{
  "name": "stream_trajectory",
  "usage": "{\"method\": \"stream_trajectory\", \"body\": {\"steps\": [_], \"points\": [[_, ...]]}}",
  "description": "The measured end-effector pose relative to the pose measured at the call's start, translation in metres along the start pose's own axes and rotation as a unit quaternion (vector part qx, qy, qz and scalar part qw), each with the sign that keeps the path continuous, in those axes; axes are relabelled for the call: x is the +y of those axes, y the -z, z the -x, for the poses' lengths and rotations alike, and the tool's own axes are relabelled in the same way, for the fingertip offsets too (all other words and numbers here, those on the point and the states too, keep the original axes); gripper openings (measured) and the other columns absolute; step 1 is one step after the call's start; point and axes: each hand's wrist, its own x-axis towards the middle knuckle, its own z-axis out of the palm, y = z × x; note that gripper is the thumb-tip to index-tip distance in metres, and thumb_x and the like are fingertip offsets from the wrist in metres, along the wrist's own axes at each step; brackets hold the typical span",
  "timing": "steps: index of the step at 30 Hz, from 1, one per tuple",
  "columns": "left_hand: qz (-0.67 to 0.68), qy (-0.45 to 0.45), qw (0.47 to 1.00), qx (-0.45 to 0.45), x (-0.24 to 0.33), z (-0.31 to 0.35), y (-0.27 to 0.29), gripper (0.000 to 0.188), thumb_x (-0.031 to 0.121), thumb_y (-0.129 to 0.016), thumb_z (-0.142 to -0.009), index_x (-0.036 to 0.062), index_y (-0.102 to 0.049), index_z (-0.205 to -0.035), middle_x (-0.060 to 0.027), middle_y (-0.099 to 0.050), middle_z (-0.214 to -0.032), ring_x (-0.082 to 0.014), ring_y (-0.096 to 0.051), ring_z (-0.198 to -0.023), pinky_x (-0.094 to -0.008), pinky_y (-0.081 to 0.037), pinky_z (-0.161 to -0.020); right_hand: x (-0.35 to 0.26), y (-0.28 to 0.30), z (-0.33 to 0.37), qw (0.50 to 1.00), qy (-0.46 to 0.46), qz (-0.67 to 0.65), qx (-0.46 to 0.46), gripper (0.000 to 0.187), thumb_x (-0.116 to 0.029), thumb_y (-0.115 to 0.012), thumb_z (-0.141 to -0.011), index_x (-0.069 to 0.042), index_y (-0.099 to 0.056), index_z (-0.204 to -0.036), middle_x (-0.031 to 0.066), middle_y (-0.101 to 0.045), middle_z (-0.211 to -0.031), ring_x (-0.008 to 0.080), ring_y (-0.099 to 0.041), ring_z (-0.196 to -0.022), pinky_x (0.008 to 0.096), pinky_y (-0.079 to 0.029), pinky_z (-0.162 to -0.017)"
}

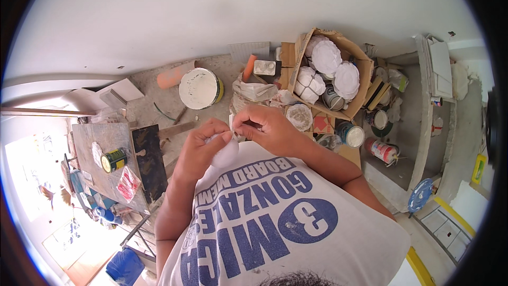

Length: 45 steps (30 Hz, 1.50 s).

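Note:
In front of my chest, my left hand (200,147) is closed around a smooth white rounded bundle (226,154). My fingers cover part of it, so I cannot tell exactly what it is. A thin white strip sticks up from its top, between my two thumbs. My right hand (270,130) meets the left one there, thumb and fingers pinched on the top end of the bundle. Just beyond my hands lies a crumpled whitish sack (255,91), and a round white wrapped piece (299,117) sits past my right wrist.
A cardboard box (365,82) holds several white wrapped rounds and a can. A large white-coated bucket (200,89) stands at the far left-centre. On a left-hand table (84,143) rests a green-and-yellow can (114,160). Right, a red-and-white container (382,149) lies near shelving.

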Motion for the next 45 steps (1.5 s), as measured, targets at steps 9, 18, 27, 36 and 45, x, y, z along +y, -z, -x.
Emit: {"method": "stream_trajectory", "body": {"steps": [9,18,27,36,45], "points": [[0.153,0.093,0.983,-0.036,-0.005,0.008,-0.003,0.019,0.018,-0.061,-0.102,0.0014,-0.069,-0.101,0.0002,-0.064,-0.093,-0.0067,-0.058,-0.084,-0.0229,-0.045,-0.077,0.002,0.004,0.005,0.982,0.141,0.124,-0.026,0.016,-0.009,-0.072,-0.093,-0.003,-0.069,-0.107,0.0095,-0.065,-0.094,0.0269,-0.066,-0.084,0.0361,-0.053,-0.074],[-0.052,-0.042,0.998,0.005,0.015,0.017,-0.01,0.018,0.015,-0.067,-0.098,-0.0014,-0.072,-0.102,-0.0035,-0.062,-0.103,-0.0106,-0.058,-0.094,-0.0253,-0.045,-0.084,-0.011,0.005,0.005,0.991,0.085,0.099,-0.033,0.013,-0.006,-0.069,-0.093,-0.002,-0.067,-0.105,0.0102,-0.066,-0.095,0.0256,-0.065,-0.08,0.0354,-0.05,-0.07],[-0.091,-0.205,0.975,0.012,0.044,0.032,-0.016,0.015,0.014,-0.068,-0.096,0.0006,-0.075,-0.099,-0.0104,-0.065,-0.103,-0.0203,-0.062,-0.096,-0.0326,-0.049,-0.085,-0.047,0.011,0.006,0.994,-0.013,-0.105,-0.037,0.016,-0.009,-0.073,-0.093,-0.003,-0.069,-0.107,0.0081,-0.069,-0.097,0.0227,-0.068,-0.087,0.0303,-0.053,-0.074],[-0.003,-0.662,0.749,-0.028,0.118,0.084,-0.063,0.017,0.017,-0.082,-0.077,0.0036,-0.071,-0.081,-0.0121,-0.071,-0.083,-0.0357,-0.071,-0.065,-0.0425,-0.062,-0.055,-0.177,0.008,0.021,0.879,0.459,-0.105,-0.073,0.012,-0.006,-0.077,-0.079,-0.006,-0.077,-0.091,0.006,-0.069,-0.094,0.0222,-0.06,-0.081,0.0369,-0.045,-0.063],[-0.004,-0.552,0.832,0.06,0.142,0.103,-0.07,0.015,0.012,-0.08,-0.078,0.0038,-0.068,-0.084,-0.0212,-0.068,-0.086,-0.0323,-0.071,-0.07,-0.0397,-0.059,-0.057,-0.186,-0.011,0.008,0.877,0.441,-0.182,-0.059,0.008,-0.01,-0.078,-0.08,-0.005,-0.078,-0.086,0.0043,-0.068,-0.086,0.0212,-0.054,-0.078,0.0371,-0.04,-0.065]]}}
